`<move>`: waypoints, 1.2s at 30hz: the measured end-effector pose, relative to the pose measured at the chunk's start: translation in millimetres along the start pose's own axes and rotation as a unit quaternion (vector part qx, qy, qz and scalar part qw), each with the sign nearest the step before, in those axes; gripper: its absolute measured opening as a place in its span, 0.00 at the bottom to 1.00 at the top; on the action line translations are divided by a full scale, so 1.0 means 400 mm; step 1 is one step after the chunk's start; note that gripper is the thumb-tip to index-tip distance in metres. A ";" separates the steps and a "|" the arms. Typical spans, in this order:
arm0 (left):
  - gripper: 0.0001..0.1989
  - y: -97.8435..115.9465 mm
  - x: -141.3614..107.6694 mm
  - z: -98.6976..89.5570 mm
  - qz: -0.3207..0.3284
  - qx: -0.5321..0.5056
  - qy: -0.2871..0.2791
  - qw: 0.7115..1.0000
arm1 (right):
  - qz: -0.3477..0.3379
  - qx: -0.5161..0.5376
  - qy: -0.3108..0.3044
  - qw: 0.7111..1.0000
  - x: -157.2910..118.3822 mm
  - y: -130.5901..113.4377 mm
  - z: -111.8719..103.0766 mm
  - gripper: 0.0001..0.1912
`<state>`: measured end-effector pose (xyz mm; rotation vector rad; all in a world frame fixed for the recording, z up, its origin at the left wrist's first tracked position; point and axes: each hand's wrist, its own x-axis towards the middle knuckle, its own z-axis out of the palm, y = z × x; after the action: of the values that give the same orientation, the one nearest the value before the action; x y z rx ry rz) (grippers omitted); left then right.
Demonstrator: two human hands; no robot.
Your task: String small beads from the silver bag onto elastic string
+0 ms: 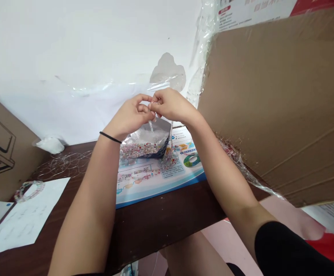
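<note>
at a dark wood table [167,212] by a white wall [69,46], the left hand [129,117] and right hand [169,105] pinch a clear thread [150,126] tight in their fingers, just above an open bag of beads [142,147] on a printed mat [158,184].

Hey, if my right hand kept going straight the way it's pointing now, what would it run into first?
Your left hand, it seems: your right hand sits right against it, the two meeting around a thin bead strand, though depth is hard to judge from this view.
</note>
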<state>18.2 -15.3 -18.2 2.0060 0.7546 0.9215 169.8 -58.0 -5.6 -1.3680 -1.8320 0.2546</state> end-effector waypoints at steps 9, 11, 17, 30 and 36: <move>0.08 -0.007 -0.008 -0.016 -0.033 0.103 -0.066 0.992 | -0.032 0.058 0.082 0.994 -0.007 -0.013 -0.008 0.06; 0.08 0.005 -0.013 -0.021 -0.027 0.097 -0.050 0.994 | -0.029 0.046 0.083 0.995 -0.009 -0.012 -0.001 0.05; 0.11 0.026 -0.018 -0.026 -0.019 0.069 -0.024 0.997 | -0.032 -0.001 0.056 0.998 -0.011 -0.003 0.017 0.05; 0.08 -0.071 0.014 -0.034 -0.113 0.296 -0.199 0.927 | -0.007 0.286 0.167 0.943 -0.009 -0.021 0.004 0.08; 0.07 -0.063 0.017 -0.036 -0.131 0.244 -0.038 0.960 | -0.008 0.281 0.171 0.944 -0.020 -0.038 -0.002 0.08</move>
<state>5.5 8.6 -31.0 2.2671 1.2636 0.5316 160.0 -71.1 0.1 -0.9237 -1.3400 0.4609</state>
